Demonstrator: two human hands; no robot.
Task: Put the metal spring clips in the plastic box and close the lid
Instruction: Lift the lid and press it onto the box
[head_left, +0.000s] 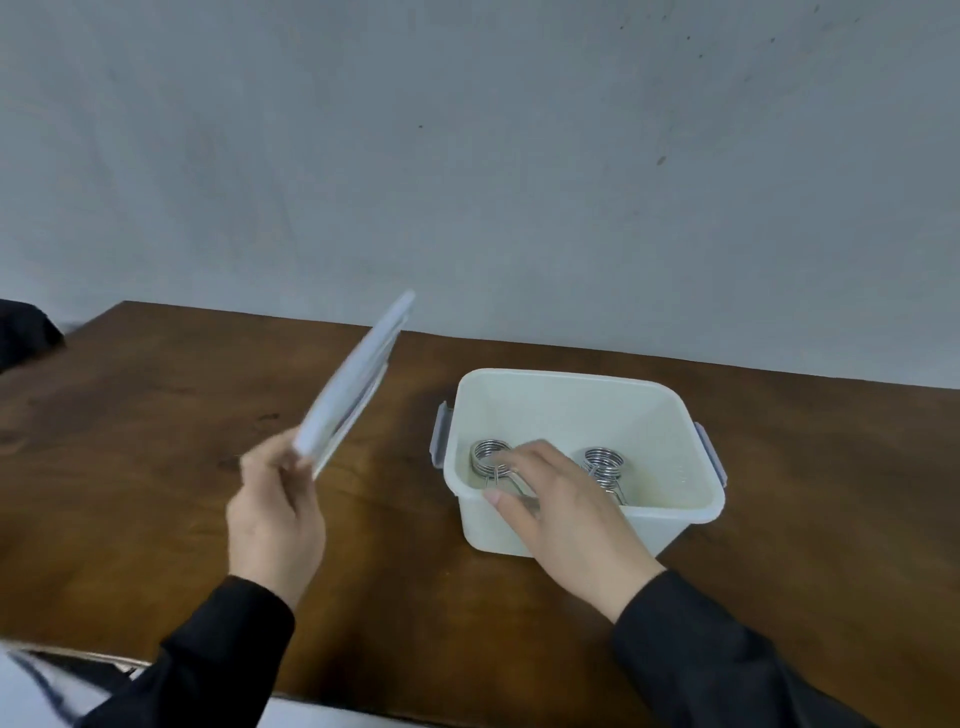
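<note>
A white plastic box (571, 405) with grey side latches stands open on the brown wooden table. Two metal spring clips lie inside it: one (485, 454) at the left and one (602, 460) at the right. My right hand (561, 509) reaches over the box's near rim, its fingers on the left clip's handles. My left hand (275, 514) holds the white lid (358, 374) by its near corner, tilted up on edge above the table, left of the box. The lid is blurred.
The wooden table (156, 415) runs back to a grey wall. A dark object (26, 332) sits at the far left edge. The table's front edge (363, 701) is close to my body, with something pale below it.
</note>
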